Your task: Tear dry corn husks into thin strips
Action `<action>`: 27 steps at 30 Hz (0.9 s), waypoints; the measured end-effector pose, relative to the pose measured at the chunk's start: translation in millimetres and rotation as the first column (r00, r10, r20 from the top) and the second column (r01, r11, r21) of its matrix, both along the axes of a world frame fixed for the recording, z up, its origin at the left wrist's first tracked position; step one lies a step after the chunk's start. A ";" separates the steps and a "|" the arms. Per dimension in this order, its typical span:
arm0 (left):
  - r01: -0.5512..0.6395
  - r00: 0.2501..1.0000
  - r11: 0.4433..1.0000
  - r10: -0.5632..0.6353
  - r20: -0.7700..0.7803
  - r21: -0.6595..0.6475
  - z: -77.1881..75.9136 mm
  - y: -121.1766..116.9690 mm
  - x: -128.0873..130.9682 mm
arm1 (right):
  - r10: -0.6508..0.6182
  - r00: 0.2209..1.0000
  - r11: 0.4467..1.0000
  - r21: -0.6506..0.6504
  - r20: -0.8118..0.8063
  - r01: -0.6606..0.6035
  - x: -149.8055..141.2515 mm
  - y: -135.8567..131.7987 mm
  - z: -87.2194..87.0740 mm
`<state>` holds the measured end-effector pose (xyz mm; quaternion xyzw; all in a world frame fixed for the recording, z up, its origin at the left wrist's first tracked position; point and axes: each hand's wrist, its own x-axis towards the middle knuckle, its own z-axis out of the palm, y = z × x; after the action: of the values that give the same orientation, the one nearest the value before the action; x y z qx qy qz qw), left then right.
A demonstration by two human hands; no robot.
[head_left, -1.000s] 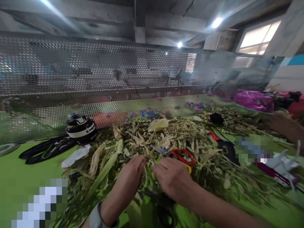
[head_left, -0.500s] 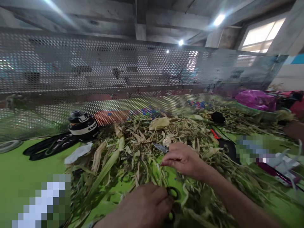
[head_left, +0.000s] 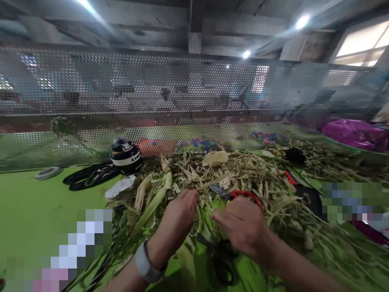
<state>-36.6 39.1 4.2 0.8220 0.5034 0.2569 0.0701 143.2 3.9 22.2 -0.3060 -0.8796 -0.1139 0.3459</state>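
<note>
My left hand (head_left: 181, 210), with a grey band on its wrist, is closed over the dried corn husks (head_left: 188, 172); whatever its fingers hold is hidden. My right hand (head_left: 244, 223) is closed too, one finger or thumb pointing left, its grip hidden from above. Just beyond the right hand lies a pair of red-handled scissors (head_left: 224, 194), blades pointing left and partly covered by that hand. Below both hands, black-handled scissors (head_left: 225, 263) rest on the green surface, blurred and in shadow. A pale green husk (head_left: 156, 198) stretches left of my left hand.
A black and white round container (head_left: 126, 156) stands back left beside a black strap (head_left: 88, 176) and a white crumpled piece (head_left: 120, 187). A perforated metal screen (head_left: 182, 97) closes off the back. A purple bag (head_left: 355, 134) sits far right; a black object (head_left: 295, 155) is nearer.
My left hand has let go of the black scissors and moved up and forward. My right hand has drawn back from the red scissors' blades, uncovering their handles. The view has turned slightly left.
</note>
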 end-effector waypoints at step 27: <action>0.126 0.811 0.970 0.019 0.585 -0.206 12.3 -9.4 4.6 | -0.032 0.969 0.532 -0.825 -0.246 -0.192 28.1 48.8 -9.9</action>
<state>-32.0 29.6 16.5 0.7033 0.4611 0.4326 0.3251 171.3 52.7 12.3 -0.4047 -0.7919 0.3760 0.2602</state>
